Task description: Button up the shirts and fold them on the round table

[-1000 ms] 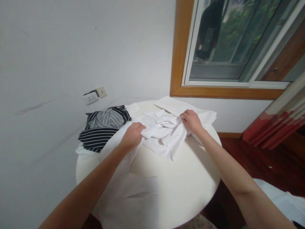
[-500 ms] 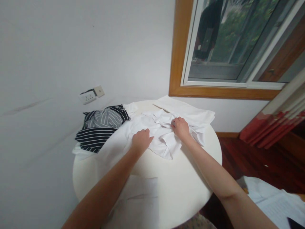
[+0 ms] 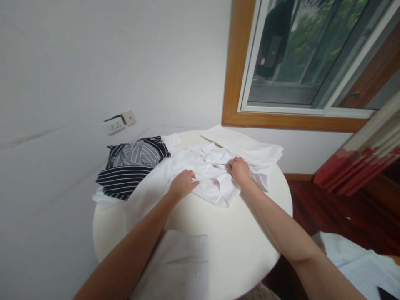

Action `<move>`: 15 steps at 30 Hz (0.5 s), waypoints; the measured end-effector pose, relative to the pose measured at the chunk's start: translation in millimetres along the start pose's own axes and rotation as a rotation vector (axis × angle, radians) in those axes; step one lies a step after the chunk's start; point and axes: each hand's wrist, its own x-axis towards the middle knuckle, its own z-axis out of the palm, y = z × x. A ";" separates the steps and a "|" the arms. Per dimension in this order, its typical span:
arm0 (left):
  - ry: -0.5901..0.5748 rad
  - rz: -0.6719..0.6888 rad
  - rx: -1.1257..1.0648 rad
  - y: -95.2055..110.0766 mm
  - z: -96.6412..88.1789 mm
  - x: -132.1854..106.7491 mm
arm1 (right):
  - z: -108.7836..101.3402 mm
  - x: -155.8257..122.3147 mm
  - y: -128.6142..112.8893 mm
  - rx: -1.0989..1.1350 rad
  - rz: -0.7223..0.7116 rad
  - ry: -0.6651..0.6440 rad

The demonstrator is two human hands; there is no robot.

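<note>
Lying creased and rumpled, a white garment [image 3: 207,168]

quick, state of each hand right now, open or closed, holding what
Left hand: partly curled at the white cloth; whether it grips cannot be told.
Right hand: closed, holding part of the white cloth.

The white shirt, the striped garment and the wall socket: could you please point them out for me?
White shirt [image 3: 208,177], head view: its rumpled middle.
Striped garment [image 3: 125,180], head view: its black, white-striped near part.
Wall socket [image 3: 114,126], head view: its white faceplate.
</note>
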 end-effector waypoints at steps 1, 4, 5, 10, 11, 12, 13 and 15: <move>-0.011 -0.005 -0.038 -2.5 1.2 1.4 | -0.9 -0.4 0.3 0.016 0.007 0.011; -0.042 0.007 -0.120 -8.3 3.9 5.4 | -6.1 -1.0 0.4 0.100 0.023 0.080; -0.047 0.010 -0.129 -9.4 4.5 6.3 | -8.6 -0.7 -0.1 0.142 0.022 0.117; -0.015 0.000 -0.080 -5.4 5.9 4.3 | -20.4 1.0 -10.2 0.456 -0.089 0.245; -0.009 0.001 -0.066 -3.5 5.9 3.2 | -20.9 0.3 -14.0 0.539 -0.126 0.231; -0.006 0.001 -0.055 -1.9 5.7 2.3 | -20.0 -1.1 -18.2 0.621 -0.159 0.203; -0.007 0.000 -0.049 -0.5 5.5 1.5 | -17.6 -3.0 -22.9 0.697 -0.185 0.161; -0.019 -0.002 -0.044 1.0 4.9 1.0 | -8.5 -8.4 -32.7 0.807 -0.212 0.044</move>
